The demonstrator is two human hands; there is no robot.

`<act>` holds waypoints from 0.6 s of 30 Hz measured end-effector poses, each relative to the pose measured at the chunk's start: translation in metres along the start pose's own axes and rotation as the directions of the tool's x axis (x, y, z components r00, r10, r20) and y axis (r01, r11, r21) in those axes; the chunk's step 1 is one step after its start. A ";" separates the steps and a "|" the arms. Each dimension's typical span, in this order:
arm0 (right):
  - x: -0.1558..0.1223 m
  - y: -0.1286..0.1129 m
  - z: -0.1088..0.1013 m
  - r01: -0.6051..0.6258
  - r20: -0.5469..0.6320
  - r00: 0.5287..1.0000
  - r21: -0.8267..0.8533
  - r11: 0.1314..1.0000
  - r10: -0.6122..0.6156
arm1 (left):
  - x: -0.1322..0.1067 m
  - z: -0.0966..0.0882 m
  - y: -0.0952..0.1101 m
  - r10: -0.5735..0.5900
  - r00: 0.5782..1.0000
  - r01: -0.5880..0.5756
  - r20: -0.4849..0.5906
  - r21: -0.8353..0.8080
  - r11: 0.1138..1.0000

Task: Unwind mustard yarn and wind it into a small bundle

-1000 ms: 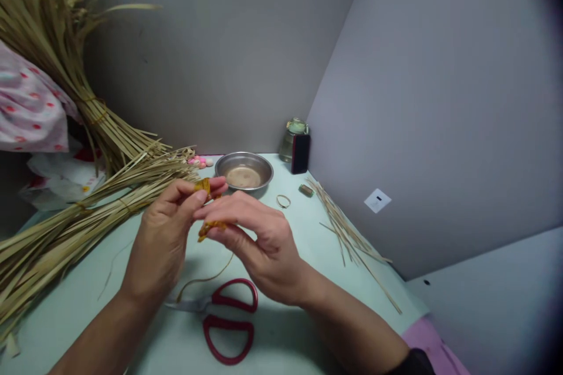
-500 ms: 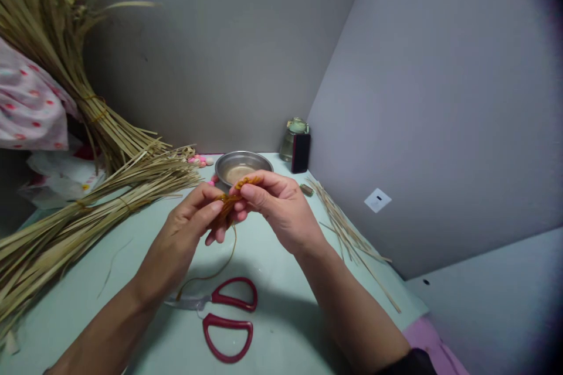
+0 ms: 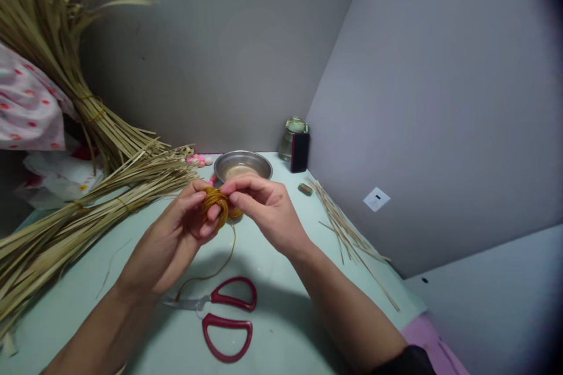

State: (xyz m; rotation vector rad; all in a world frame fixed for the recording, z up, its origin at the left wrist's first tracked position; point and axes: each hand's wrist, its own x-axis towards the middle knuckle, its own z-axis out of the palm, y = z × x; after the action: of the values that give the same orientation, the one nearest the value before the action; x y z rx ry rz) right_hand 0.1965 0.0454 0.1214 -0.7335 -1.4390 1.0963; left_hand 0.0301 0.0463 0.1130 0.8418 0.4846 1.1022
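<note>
Red-handled scissors (image 3: 220,316) lie on the pale tabletop (image 3: 281,340). A metal bowl (image 3: 243,165) sits near the back wall. Bundled dry reeds (image 3: 83,205) lie at left.

Two plain grey walls (image 3: 211,58) meet in a corner right of centre in the frame, the right-hand one (image 3: 440,99) bearing a small white socket plate (image 3: 375,199) at lower right. A pale mint-green table (image 3: 272,328) fills the lower half, pushed into that corner. The light is dim and even, with soft shadow on the left wall.

No legible text or labels.
</note>
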 end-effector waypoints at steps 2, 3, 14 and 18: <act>-0.002 -0.001 0.002 0.050 0.017 0.999 -0.059 0.997 -0.049 | 0.002 -0.001 0.000 0.019 1.000 -0.020 -0.015 -0.016 1.000; -0.002 -0.001 0.002 0.056 0.027 0.998 -0.063 0.996 -0.054 | 0.002 -0.001 0.000 0.032 0.999 -0.033 -0.019 -0.022 0.999; -0.004 0.004 0.011 0.003 -0.091 0.996 -0.114 0.993 -0.013 | 0.002 0.000 -0.003 0.042 0.995 -0.039 -0.092 0.031 0.999; -0.003 0.009 0.012 0.008 -0.141 0.990 -0.078 0.997 -0.018 | 0.003 -0.002 -0.004 0.016 0.993 -0.013 -0.118 0.021 1.000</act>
State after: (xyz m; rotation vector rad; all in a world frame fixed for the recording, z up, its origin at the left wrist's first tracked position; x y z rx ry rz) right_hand 0.1842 0.0434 0.1129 -0.8387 -1.3692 0.9638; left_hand 0.0324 0.0485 0.1088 0.8019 0.5901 1.1664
